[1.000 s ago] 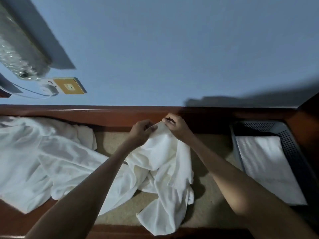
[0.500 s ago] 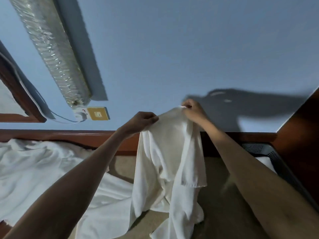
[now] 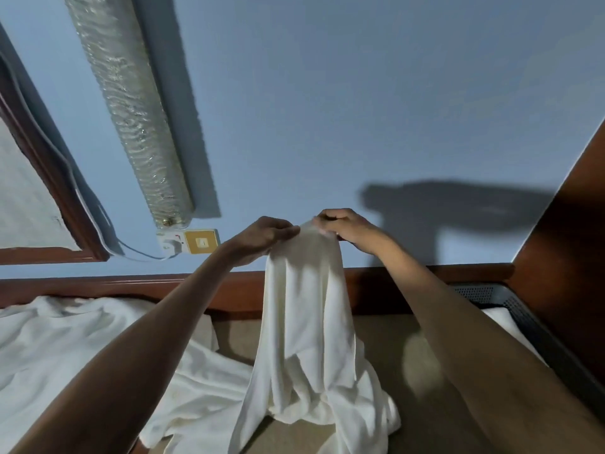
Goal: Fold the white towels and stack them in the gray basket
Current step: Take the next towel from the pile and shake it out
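Towel (image 3: 307, 322): white, lifted over the beige surface (image 3: 393, 339), top edge pinched by the curled fingers of the left hand (image 3: 265, 235) and right hand (image 3: 347, 229), which are close together; the cloth hangs in folds, its lower end bunched on the surface. Pile (image 3: 82, 339): more white towels, crumpled, on the left, just beside the hanging one. Basket (image 3: 523, 309): gray, perforated, at the right edge, with a flat white cloth (image 3: 501, 319) inside, partly hidden by the right forearm.
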`<state>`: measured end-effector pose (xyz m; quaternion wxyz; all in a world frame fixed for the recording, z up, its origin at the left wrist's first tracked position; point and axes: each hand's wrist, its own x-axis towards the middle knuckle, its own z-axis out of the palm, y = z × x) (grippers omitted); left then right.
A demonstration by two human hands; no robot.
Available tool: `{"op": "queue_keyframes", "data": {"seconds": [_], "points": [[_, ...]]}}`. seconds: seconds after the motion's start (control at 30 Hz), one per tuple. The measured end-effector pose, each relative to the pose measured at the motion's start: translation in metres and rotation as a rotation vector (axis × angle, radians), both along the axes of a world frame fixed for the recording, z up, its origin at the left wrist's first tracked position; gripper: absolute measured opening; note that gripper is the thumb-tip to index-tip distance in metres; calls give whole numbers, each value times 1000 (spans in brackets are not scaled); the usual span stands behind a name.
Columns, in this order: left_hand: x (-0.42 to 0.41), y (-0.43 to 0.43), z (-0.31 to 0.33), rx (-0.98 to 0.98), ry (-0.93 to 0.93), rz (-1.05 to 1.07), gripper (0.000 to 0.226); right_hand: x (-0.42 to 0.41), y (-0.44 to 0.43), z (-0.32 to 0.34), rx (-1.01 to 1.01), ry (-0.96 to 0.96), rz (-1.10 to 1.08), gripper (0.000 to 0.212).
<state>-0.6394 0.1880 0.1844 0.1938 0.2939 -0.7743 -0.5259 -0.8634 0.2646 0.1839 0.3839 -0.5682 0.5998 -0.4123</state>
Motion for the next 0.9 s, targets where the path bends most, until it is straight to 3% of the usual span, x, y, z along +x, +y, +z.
{"op": "queue_keyframes", "data": {"seconds": [0.2,0.27,0.33,0.43,0.53,0.73,0.83,0.9], "points": [[14,7,4,-18,-6,61,38,-20,-5,6,-235,-54,-545,32],[15,8,11,-62,-9,74,45,-22,1,6,-187,34,-487,20],[11,9,19,-96,-7,60,41,-23,7,5,-55,126,-260,7],[-2,12,33,-196,-87,19,32,-15,13,12,165,81,51,32],[-13,15,42,-241,-150,-43,33,-5,15,14,277,80,216,22],[-11,20,40,-66,-115,-58,27,-15,25,13,173,-11,177,20],[-11,23,31,36,-77,-74,29,-23,25,20,37,-158,38,20],[-11,24,25,51,-56,-45,33,-31,23,25,-73,-138,-130,22]]}}
